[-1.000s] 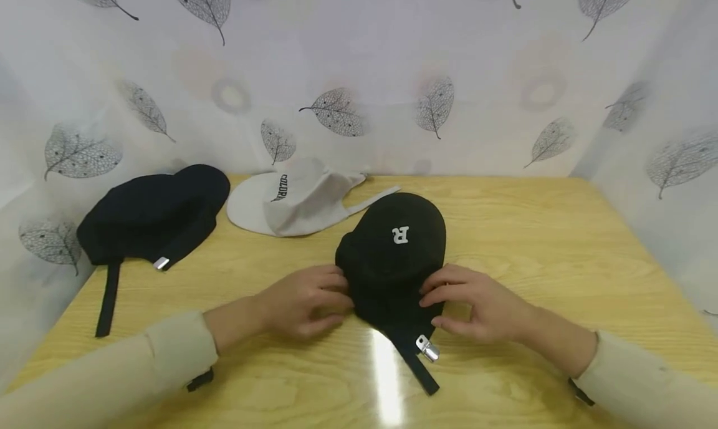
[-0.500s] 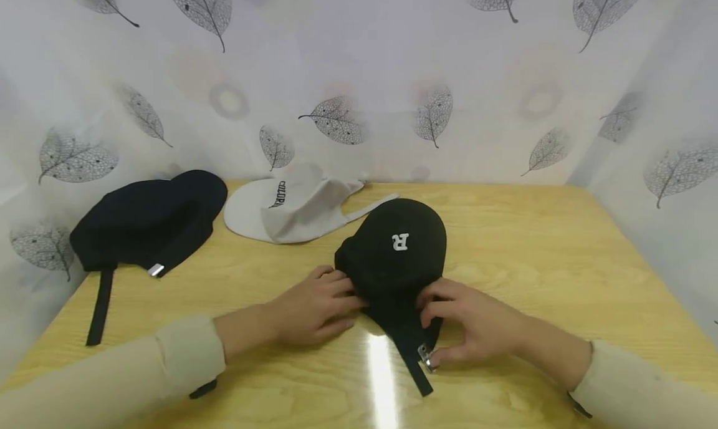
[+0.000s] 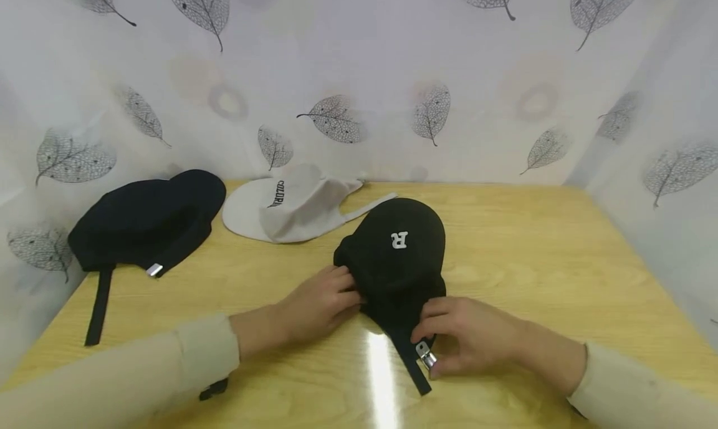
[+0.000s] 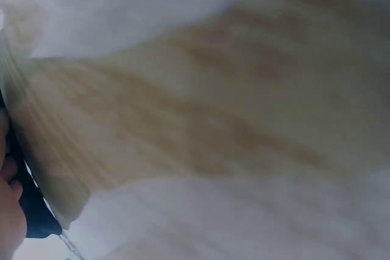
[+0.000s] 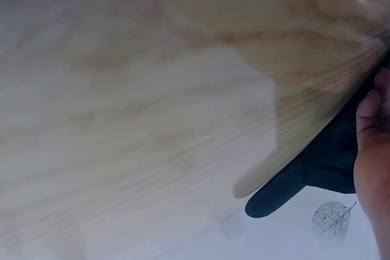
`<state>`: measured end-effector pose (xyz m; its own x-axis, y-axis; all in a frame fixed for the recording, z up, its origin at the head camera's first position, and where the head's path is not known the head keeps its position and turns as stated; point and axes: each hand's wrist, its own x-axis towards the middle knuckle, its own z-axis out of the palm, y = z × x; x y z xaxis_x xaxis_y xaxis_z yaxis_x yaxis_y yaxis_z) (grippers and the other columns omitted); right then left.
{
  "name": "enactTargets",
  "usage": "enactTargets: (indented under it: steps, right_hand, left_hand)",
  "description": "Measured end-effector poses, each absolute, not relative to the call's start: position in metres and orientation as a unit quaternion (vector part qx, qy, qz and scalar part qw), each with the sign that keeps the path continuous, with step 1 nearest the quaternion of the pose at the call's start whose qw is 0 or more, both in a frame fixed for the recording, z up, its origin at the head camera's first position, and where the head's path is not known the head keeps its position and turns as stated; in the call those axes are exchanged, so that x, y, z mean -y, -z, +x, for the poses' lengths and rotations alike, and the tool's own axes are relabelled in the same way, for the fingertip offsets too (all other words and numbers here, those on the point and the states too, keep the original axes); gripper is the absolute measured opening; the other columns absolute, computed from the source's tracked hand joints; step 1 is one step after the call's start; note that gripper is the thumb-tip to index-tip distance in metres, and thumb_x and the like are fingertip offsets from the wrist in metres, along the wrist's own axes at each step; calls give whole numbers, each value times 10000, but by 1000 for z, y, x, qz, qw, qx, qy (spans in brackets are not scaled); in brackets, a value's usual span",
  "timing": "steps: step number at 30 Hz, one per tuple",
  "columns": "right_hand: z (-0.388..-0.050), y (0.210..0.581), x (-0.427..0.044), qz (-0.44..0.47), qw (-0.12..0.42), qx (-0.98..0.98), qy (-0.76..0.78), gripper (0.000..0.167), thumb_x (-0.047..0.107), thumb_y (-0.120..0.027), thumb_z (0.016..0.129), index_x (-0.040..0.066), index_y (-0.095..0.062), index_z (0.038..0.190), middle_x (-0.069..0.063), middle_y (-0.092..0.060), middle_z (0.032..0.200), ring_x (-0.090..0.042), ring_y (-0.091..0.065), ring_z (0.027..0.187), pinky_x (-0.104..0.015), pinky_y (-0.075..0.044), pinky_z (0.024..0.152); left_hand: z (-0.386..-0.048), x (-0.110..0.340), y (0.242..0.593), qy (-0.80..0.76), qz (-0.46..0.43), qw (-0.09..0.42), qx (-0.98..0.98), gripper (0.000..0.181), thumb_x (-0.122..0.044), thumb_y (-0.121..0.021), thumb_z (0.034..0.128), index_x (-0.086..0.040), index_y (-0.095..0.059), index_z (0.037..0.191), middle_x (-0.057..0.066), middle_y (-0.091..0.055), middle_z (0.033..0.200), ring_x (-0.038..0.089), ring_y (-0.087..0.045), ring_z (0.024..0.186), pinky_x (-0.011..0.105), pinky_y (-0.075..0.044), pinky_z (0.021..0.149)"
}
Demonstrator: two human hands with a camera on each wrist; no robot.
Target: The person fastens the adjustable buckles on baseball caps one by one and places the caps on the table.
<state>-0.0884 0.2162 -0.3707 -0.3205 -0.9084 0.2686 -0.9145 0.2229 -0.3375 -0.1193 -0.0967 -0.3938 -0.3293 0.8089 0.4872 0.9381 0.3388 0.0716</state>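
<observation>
A black cap with a white letter R lies on the table, brim pointing away from me. Its black strap and silver metal buckle face me. My left hand grips the cap's left edge, with some fingertips hidden against the fabric. At the lower right, my right hand holds the buckle area between thumb and fingers. Both wrist views catch only part of the hand and dark cap, at the left edge in the left wrist view and the right edge in the right one.
A light grey cap with dark lettering lies behind, its strap reaching toward the black cap. Farther left is a dark navy cap with its strap hanging toward me. A leaf-print curtain encloses the wooden table.
My right hand has slid down the cap's right edge to the buckle, thumb now against it. The left hand has moved slightly right, farther onto the cap's edge.
</observation>
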Motion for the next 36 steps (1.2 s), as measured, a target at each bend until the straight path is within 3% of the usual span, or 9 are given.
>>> enactTargets:
  steps: [5,10,18,24,27,31,36]
  right_hand:
    - [-89,370,-214,581,-4,784,-218,371,436,-807,813,211,-676,1077,112,-590,988,11,-557,850,-110,-468,800]
    - [-87,372,-211,574,-19,786,-229,400,431,-832,780,217,-656,1069,122,-580,975,24,-545,832,-78,-444,789]
    - [-85,372,-211,581,17,791,-191,341,228,-796,746,204,-673,1064,114,-582,958,22,-541,798,-109,-475,756]
    - [-90,370,-212,601,59,776,-180,148,198,-704,903,182,-723,1048,83,-624,979,-15,-579,845,-150,-503,775]
    - [-91,369,-212,629,97,752,-170,127,221,-688,945,162,-744,1044,68,-663,999,-46,-614,895,-163,-515,811]
    - [-90,369,-212,652,144,730,-144,144,228,-658,970,142,-745,1047,63,-692,1012,-64,-630,905,-164,-519,820]
    - [-88,368,-211,651,165,734,-104,344,246,-405,1085,135,-728,1043,56,-699,1018,-71,-634,923,-179,-520,833]
  left_hand:
    - [-119,95,394,165,-548,191,798,128,-271,-730,893,-158,-713,949,-19,-648,999,180,-576,960,343,-482,842]
    - [-114,90,395,136,-546,209,800,59,-207,-713,896,-155,-714,926,-21,-660,956,179,-594,918,329,-480,776]
    - [-110,84,395,73,-532,219,815,104,-190,-611,940,-104,-644,891,17,-618,886,211,-565,851,331,-446,706]
    - [-114,83,390,21,-511,199,836,177,-230,-511,972,-87,-610,942,40,-591,888,239,-530,853,359,-435,760]
    - [-115,84,388,11,-510,194,838,182,-245,-503,963,-90,-596,941,36,-582,882,238,-523,853,363,-426,766]
    - [-113,84,388,19,-513,193,836,169,-243,-511,960,-98,-595,935,33,-583,880,238,-528,853,365,-418,764]
    - [-114,86,390,44,-524,210,824,127,-211,-537,955,-111,-607,921,27,-594,887,233,-542,854,363,-414,759]
